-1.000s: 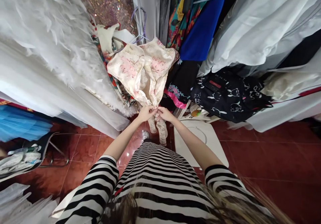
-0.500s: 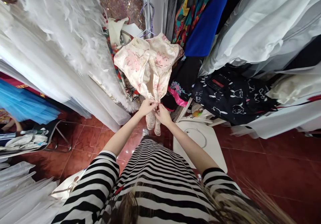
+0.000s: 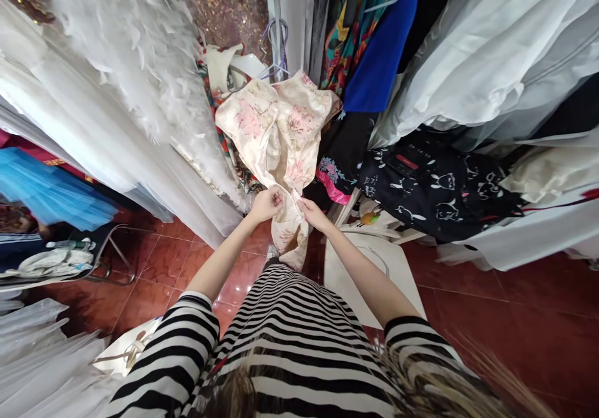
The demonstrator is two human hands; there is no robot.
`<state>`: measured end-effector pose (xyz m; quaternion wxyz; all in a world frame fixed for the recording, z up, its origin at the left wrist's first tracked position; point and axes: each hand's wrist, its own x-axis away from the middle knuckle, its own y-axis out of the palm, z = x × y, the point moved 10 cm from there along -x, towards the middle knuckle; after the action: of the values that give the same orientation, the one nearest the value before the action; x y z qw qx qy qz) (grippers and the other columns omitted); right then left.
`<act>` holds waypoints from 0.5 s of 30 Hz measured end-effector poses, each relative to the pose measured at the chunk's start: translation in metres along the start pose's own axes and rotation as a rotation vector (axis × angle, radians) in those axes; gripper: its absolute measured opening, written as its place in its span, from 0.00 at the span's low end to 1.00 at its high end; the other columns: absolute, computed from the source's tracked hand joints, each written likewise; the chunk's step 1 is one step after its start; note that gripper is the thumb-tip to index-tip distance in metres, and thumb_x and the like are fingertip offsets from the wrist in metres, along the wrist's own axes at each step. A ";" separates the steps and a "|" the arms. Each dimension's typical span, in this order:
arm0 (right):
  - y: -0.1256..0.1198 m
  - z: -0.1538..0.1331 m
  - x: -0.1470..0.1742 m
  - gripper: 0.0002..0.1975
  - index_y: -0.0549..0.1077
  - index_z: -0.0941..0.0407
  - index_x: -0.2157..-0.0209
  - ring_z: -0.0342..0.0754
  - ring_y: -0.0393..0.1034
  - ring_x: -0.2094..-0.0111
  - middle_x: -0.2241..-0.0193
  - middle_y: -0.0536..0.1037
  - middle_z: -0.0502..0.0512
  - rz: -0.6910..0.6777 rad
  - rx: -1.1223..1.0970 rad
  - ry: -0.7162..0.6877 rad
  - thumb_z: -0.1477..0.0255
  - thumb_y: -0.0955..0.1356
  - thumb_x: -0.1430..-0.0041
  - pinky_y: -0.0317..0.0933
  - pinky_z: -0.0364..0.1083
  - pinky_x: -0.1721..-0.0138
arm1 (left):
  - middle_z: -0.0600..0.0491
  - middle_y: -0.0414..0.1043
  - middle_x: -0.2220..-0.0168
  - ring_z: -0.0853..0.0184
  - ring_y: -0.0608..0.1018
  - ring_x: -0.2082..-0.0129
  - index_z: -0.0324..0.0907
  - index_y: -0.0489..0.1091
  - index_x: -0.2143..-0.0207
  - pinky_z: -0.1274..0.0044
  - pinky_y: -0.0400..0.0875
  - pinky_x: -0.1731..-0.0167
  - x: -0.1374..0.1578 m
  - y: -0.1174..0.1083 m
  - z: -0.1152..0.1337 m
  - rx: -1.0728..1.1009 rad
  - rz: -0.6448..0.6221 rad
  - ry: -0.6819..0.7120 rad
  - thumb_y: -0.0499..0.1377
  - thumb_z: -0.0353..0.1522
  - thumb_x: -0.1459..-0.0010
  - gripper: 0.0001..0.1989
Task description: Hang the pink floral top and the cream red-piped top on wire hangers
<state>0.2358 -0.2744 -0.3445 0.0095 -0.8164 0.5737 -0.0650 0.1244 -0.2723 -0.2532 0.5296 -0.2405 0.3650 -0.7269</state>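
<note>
A cream dress with pink flowers (image 3: 299,121) hangs in front of me, its front parted down the middle. A purple hanger (image 3: 282,56) shows above its neckline. My left hand (image 3: 267,204) is closed on the dress's left edge at about waist height. On the opposite edge, the fingers of my right hand (image 3: 312,213) pinch the cloth. The lower part of the dress falls between and below my hands, toward my feet. Whether a button or other fastener is under my fingertips is too small to tell.
White gowns (image 3: 116,131), one feathered, hang at left. A blue garment (image 3: 381,62) and more white cloth hang at right. A white chair (image 3: 374,274) stands by my right arm, near a black printed bag or cloth (image 3: 440,181) bearing a phone (image 3: 403,163). Red tiles (image 3: 159,262) cover the floor.
My hands have moved apart from where they met at the dress's middle. The front edges have spread, and the skirt below hangs wider.
</note>
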 end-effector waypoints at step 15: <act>0.003 -0.009 -0.010 0.29 0.61 0.52 0.80 0.44 0.57 0.78 0.83 0.61 0.46 0.091 0.002 -0.017 0.40 0.64 0.49 0.54 0.44 0.76 | 0.52 0.76 0.59 0.66 0.78 0.64 0.47 0.73 0.55 0.78 0.68 0.62 0.029 0.046 0.021 -0.319 -0.208 0.171 0.53 0.36 0.33 0.10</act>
<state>0.2286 -0.2660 -0.3366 0.0181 -0.7900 0.6100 -0.0580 0.1575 -0.3133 -0.2778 0.3738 -0.2951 0.4924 -0.7285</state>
